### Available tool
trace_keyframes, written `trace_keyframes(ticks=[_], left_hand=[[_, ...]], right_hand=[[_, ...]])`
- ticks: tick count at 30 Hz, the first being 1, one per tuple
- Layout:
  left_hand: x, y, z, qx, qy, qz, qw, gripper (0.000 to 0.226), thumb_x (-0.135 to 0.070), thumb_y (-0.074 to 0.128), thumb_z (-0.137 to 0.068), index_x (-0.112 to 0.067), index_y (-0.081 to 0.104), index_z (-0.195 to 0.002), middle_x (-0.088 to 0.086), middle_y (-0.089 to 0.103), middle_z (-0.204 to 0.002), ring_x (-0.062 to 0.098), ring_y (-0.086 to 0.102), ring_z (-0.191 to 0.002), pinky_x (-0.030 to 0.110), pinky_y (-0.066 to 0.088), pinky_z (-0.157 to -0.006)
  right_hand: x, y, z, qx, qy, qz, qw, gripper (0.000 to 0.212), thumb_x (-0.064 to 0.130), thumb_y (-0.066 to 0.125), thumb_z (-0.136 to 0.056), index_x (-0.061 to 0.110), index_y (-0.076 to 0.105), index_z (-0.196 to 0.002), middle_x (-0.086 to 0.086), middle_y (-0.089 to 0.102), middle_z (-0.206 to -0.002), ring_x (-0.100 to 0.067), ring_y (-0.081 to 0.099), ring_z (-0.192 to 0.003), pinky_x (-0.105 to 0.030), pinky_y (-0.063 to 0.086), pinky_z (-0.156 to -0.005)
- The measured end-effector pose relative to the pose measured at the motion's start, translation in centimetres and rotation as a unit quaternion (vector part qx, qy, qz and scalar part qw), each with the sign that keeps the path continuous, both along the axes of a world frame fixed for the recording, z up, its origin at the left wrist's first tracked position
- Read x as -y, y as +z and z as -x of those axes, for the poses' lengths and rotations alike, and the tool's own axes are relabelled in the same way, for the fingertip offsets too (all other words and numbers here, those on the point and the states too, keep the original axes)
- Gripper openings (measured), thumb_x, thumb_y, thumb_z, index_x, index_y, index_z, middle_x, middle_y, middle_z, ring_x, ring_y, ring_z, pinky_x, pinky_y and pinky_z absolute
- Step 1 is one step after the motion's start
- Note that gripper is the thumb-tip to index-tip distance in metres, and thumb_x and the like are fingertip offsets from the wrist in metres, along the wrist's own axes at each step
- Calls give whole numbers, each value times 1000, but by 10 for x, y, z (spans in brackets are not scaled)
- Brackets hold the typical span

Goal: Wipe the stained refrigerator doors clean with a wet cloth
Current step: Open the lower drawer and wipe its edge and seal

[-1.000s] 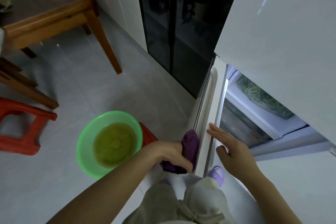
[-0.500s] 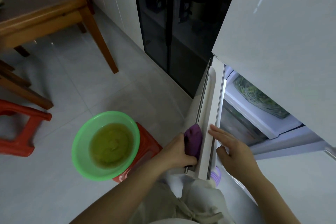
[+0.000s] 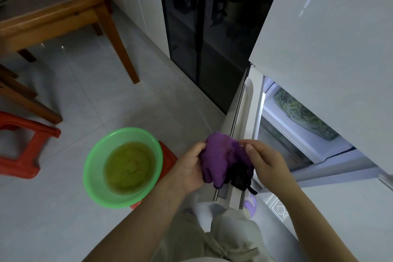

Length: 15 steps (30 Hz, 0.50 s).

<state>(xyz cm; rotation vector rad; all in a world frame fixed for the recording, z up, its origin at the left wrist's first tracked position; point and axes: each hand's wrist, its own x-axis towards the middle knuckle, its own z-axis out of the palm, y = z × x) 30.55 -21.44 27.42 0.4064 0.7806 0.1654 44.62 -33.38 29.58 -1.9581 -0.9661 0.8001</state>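
Both hands, left (image 3: 189, 168) and right (image 3: 266, 161), pinch the bunched purple cloth (image 3: 221, 157) between them, its length hanging downward before the open refrigerator door's edge (image 3: 247, 112).

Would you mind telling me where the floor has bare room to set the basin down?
Open tile lies between the green basin and the wooden table leg, and left of the basin, below the red stool. It is crowded by the open fridge door, where both hands hold the purple cloth.
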Motion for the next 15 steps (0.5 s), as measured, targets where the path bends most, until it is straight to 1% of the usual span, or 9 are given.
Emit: trace_keyframes(ticks=[1,3,5,7,9,11,13,14,15], left_hand=[[-1,4,1,17,6,14,1000,32,-28,45,-90,-6,66,-99,11,71,-91,22,67,-81,35,50,-83],[-3,13,3,55,21,39,997,39,-38,50,-81,-5,67,-95,15,67,-93,26,64,-84,37,47,-86],[-5,23,5,81,27,30,996,45,-43,50,-76,-4,70,-86,16,67,-87,28,64,-79,38,48,-82],[-7,31,5,95,38,-3,995,42,-39,47,-75,-6,72,-74,13,67,-77,25,65,-70,34,51,-74],[-10,39,6,89,65,-28,994,35,-32,47,-75,-9,71,-64,8,65,-67,21,64,-62,29,54,-64],[-20,42,12,79,77,-49,993,30,-25,47,-73,-10,70,-63,5,65,-61,18,64,-56,26,54,-56],[-30,40,23,64,84,-55,993,21,-20,49,-71,-11,68,-75,3,67,-64,16,65,-58,26,55,-57],[-34,36,30,51,97,-56,992,19,-18,50,-71,-11,66,-79,3,68,-67,17,66,-60,26,55,-59],[-38,30,38,38,117,-58,991,19,-18,51,-70,-12,66,-80,3,69,-69,17,66,-62,27,56,-60]], right_hand=[[-1,3,4,-34,-3,-13,999,16,37,49,-91,38,63,-99,13,69,-89,-5,65,-85,-21,52,-77],[-4,8,9,-98,6,-22,995,31,47,56,-75,33,62,-103,9,69,-89,-5,66,-85,-25,53,-80],[-7,9,11,-109,17,-2,994,50,50,63,-66,28,60,-111,7,67,-94,-11,66,-90,-32,55,-83],[-9,9,12,-96,3,-4,995,52,50,64,-67,24,62,-112,7,68,-98,-13,66,-93,-37,55,-85],[-11,10,15,-56,-22,-18,998,42,46,65,-75,24,64,-111,5,67,-102,-13,64,-95,-39,54,-86],[-12,10,19,4,-22,-20,1000,31,38,65,-82,25,65,-110,6,63,-106,-9,60,-97,-33,52,-86],[-10,9,22,90,9,-1,996,30,39,62,-85,25,64,-112,9,59,-111,-6,57,-100,-26,48,-86],[-10,8,24,144,32,14,989,31,43,58,-87,25,64,-112,9,59,-113,-7,56,-102,-27,47,-88],[-9,6,27,199,62,32,978,33,48,52,-88,27,65,-110,9,60,-114,-9,56,-104,-30,45,-93]])
